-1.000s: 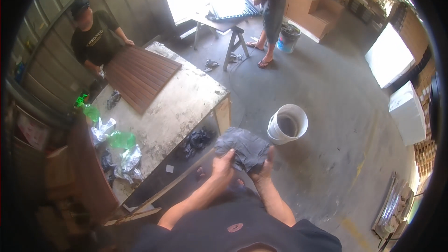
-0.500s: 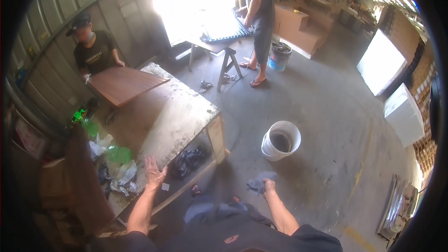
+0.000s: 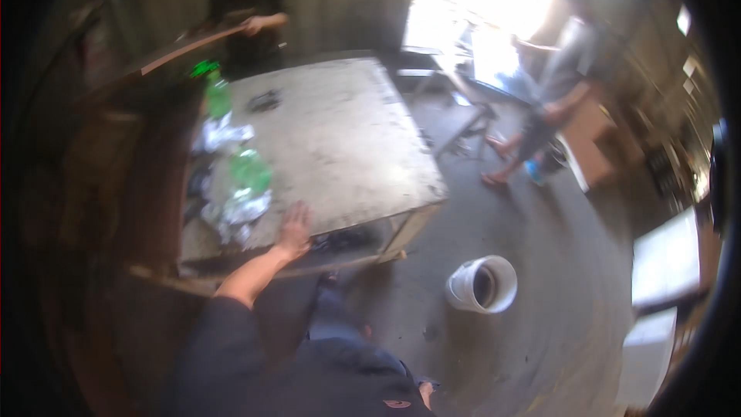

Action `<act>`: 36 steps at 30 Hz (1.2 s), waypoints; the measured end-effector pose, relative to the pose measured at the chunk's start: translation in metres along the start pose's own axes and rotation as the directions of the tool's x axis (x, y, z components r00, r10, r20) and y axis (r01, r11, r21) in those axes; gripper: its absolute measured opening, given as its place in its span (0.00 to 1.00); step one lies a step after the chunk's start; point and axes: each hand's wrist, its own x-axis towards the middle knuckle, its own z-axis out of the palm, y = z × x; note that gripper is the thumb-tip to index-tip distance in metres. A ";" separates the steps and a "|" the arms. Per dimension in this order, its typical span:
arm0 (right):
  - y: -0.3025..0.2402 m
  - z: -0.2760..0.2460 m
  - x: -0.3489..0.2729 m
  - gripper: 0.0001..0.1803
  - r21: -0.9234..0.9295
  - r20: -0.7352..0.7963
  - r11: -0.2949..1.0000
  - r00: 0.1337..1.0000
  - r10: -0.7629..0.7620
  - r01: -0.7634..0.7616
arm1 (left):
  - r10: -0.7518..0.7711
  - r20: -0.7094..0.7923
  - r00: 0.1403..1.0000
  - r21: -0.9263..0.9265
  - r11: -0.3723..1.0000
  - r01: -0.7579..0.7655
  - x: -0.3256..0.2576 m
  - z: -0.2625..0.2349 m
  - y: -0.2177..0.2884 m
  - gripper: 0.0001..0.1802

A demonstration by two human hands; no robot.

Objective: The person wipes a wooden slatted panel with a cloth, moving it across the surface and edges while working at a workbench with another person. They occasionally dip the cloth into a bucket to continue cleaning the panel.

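Note:
My left hand (image 3: 295,232) rests with its fingers stretched out on the near edge of a pale, stained worktable (image 3: 340,131). Beside it lie crumpled clear plastic (image 3: 243,207) and a green plastic bottle (image 3: 250,171). A second green bottle (image 3: 218,99) stands farther back, by more crumpled plastic (image 3: 220,135). My right hand (image 3: 426,394) is low at my side, partly hidden by my body. A small bit of a grey-blue rag (image 3: 429,381) shows at its closed fingers. Across the table a co-worker (image 3: 247,15) holds a brown wooden panel (image 3: 193,48), seen nearly edge-on.
A white bucket (image 3: 457,287) stands on the floor right of the table. Beyond it another person (image 3: 567,69) is at a sawhorse stand (image 3: 471,127). Dark brown panels (image 3: 154,185) stand along the table's left side. White blocks (image 3: 665,255) and cardboard boxes (image 3: 598,135) are at the right.
The co-worker has lifted the brown panel off the table and moved it left. My view has turned left. My right hand has dropped back beside my body; my left stays at the table edge.

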 end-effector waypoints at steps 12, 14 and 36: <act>-0.017 0.056 0.018 0.16 -0.242 0.074 0.969 0.997 -0.022 0.040 | -0.082 0.004 0.997 0.075 0.994 0.081 -0.016 -0.008 0.006 0.44; -0.023 0.056 0.025 0.16 -0.236 0.075 0.971 0.997 -0.030 0.047 | -0.048 -0.041 0.998 0.088 0.995 0.052 -0.006 -0.002 0.008 0.46; 0.071 0.080 0.067 0.19 -0.120 -0.091 0.992 0.995 -0.050 0.038 | 0.009 0.044 0.999 -0.019 1.000 -0.008 -0.008 0.004 -0.055 0.57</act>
